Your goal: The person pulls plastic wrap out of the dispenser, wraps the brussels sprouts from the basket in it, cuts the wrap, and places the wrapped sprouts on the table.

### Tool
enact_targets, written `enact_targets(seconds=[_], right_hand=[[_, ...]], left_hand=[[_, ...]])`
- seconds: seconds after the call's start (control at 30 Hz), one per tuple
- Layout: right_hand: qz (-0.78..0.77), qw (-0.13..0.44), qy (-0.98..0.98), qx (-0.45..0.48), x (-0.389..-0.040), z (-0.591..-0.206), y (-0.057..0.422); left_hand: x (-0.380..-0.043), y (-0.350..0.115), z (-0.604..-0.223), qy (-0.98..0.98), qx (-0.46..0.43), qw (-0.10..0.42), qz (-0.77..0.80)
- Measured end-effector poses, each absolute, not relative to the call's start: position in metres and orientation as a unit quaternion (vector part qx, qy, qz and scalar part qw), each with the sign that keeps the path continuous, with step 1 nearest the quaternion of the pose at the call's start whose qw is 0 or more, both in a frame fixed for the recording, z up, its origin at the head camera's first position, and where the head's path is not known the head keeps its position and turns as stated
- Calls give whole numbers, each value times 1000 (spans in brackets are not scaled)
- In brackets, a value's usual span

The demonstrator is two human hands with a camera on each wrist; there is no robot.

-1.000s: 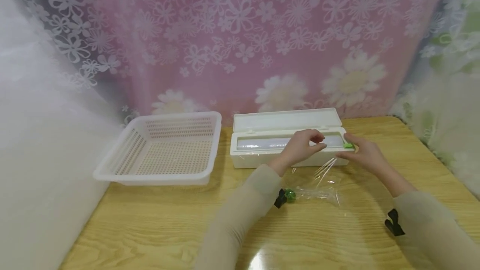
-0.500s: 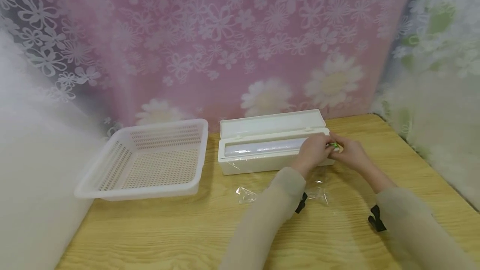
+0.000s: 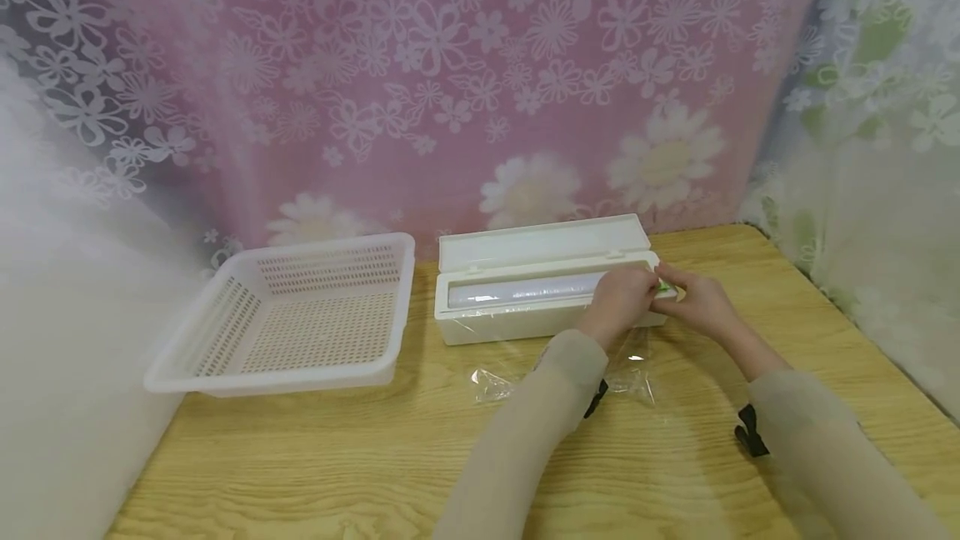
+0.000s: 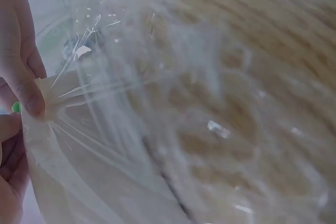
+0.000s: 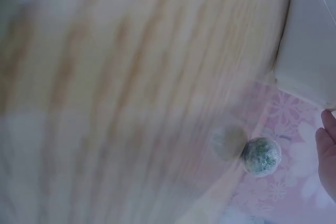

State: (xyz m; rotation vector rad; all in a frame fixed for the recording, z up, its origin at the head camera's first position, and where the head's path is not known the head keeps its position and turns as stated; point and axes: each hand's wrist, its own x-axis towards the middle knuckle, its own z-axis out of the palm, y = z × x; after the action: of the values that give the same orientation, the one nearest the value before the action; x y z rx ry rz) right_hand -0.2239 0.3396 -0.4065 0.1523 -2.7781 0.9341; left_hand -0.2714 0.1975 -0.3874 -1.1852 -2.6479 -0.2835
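Observation:
A white cling film box (image 3: 517, 327) with its lid raised lies toward the back of the table, a roll of film (image 3: 517, 290) inside it. My left hand (image 3: 622, 300) has its fingers curled at the green slide cutter (image 3: 664, 285) on the box's right end. My right hand (image 3: 697, 302) grips that same end, its thumb (image 4: 29, 98) pressing on film over the front wall in the left wrist view. Clear film (image 4: 100, 129) hangs creased down the front onto the table. A round green-and-white ball (image 5: 261, 157) shows in the right wrist view, hidden in the head view.
A white plastic basket (image 3: 330, 367) with a slotted bottom stands to the left of the box on the wood-grain table (image 3: 315, 473). A pink floral curtain (image 3: 405, 90) hangs behind, and a pale patterned sheet (image 3: 885, 215) borders the right side.
My left hand has moved right along the box to the green cutter, and its fingers have curled. The right hand stays at the box end. The head view has shifted slightly.

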Motion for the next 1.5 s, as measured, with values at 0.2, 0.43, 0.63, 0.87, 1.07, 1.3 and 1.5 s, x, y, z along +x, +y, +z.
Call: enact_targets(seconds=[0.2,0.43,0.63,0.87,1.07,1.3,1.5], right_hand=[[303,99,-946,55,-226,-405,340],[301,100,-947,55,-225,-405,342],[310,96,-945,50,-223,-403,342],[310,88,-946,44,-224,-404,343],[299,100,-948,48,-224,-404,345],[276,110,-954,44,-222,-399,347],[279,102,-953,54,-228,-402,342]], left_hand=[[-272,196,-387,-900,-410,122,-81],[-272,193,-387,-890,-430,135,-67],[-274,193,-385,-893,-432,113,-51],[-277,191,-386,-894,-436,91,-43],[-279,182,-383,-891,-443,94,-24],[-282,162,-375,-890,-449,79,-16],[-284,149,-373,-902,-428,59,-15]])
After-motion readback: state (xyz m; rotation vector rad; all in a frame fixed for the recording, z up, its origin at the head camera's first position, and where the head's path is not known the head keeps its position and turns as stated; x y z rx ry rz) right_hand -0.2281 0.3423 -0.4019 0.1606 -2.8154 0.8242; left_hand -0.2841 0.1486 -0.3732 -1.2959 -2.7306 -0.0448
